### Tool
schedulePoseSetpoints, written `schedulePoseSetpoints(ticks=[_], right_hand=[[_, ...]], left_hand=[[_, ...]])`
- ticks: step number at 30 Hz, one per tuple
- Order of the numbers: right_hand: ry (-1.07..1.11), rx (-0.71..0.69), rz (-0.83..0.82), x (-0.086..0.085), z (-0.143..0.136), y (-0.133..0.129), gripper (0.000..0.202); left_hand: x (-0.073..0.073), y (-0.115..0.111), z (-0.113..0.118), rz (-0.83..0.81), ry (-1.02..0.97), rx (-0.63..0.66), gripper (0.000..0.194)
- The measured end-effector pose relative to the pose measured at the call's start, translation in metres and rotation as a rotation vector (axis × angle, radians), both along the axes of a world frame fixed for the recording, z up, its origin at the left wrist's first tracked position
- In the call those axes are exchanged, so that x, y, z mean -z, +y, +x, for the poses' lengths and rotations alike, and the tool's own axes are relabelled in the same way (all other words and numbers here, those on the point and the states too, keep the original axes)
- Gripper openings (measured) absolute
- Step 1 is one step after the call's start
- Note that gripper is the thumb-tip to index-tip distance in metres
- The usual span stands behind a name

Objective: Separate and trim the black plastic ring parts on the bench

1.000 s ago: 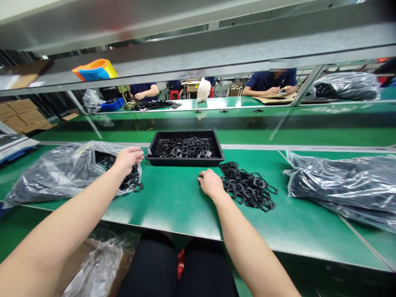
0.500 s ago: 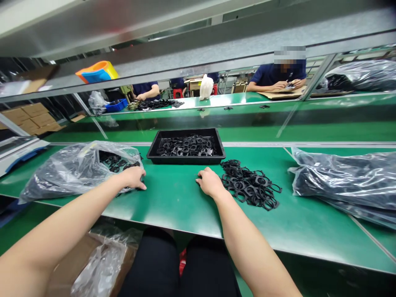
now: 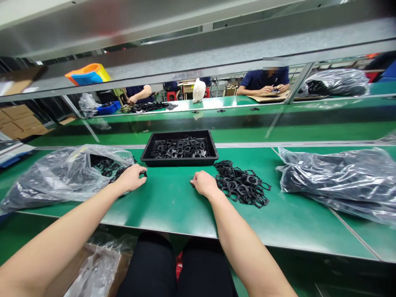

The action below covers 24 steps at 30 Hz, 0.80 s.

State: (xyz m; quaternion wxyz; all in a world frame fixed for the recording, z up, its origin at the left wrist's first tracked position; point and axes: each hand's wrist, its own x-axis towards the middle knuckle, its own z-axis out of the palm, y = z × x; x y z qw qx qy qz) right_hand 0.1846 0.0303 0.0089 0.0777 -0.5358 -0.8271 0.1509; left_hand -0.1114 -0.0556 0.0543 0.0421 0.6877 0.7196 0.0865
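Note:
My left hand (image 3: 131,178) is at the open mouth of a clear plastic bag (image 3: 58,177) full of black parts. Between its thumb and fingers is a small black plastic part (image 3: 143,174). My right hand (image 3: 204,183) is closed low over the green bench, just left of a loose pile of black ring-shaped parts (image 3: 243,183). A dark bit of a black part (image 3: 192,185) shows at its fingertips; the rest is hidden by the hand. Beyond and between both hands stands a black tray (image 3: 179,162) holding many similar flat black parts.
More filled plastic bags (image 3: 340,177) lie on the right of the green bench (image 3: 167,206). A metal shelf (image 3: 185,62) crosses overhead. Under the bench at left is a cardboard box (image 3: 72,264) with plastic film. Co-workers sit across, one person (image 3: 266,82) handling a small item.
The view has swung a little to the right. My left hand has shifted slightly right from the bag's mouth, the black part in its fingers. My right hand stays near the pile.

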Motion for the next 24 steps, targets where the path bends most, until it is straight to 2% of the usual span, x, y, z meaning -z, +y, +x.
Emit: schedulePoseSetpoints(ticks=[4, 9, 12, 15, 17, 19, 22, 24], right_hand=[[-0.047, -0.049, 0.051, 0.001, -0.002, -0.002, 0.023], [0.006, -0.082, 0.070, 0.002, 0.001, -0.004, 0.027], [0.060, -0.120, 0.010, 0.001, 0.006, -0.002, 0.028], [0.086, -0.150, -0.050, -0.001, 0.007, 0.000, 0.016], [0.183, -0.099, -0.055, 0.000, 0.005, 0.000, 0.014], [0.381, 0.011, -0.100, 0.003, -0.001, 0.002, 0.014], [0.789, 0.185, -0.339, 0.012, -0.009, 0.008, 0.017], [1.036, 0.254, -0.457, 0.017, -0.012, 0.012, 0.021]], left_hand=[[0.012, 0.018, 0.041, 0.212, -0.257, 0.043, 0.043], [0.042, 0.043, 0.101, 0.422, -0.671, 0.093, 0.035], [0.059, 0.057, 0.121, 0.541, -0.825, 0.101, 0.034], [0.069, 0.066, 0.126, 0.606, -0.858, 0.105, 0.033], [0.071, 0.068, 0.122, 0.599, -0.828, 0.137, 0.032], [0.071, 0.069, 0.116, 0.579, -0.773, 0.180, 0.032], [0.070, 0.068, 0.110, 0.562, -0.678, 0.229, 0.034], [0.070, 0.067, 0.108, 0.547, -0.652, 0.271, 0.033]])
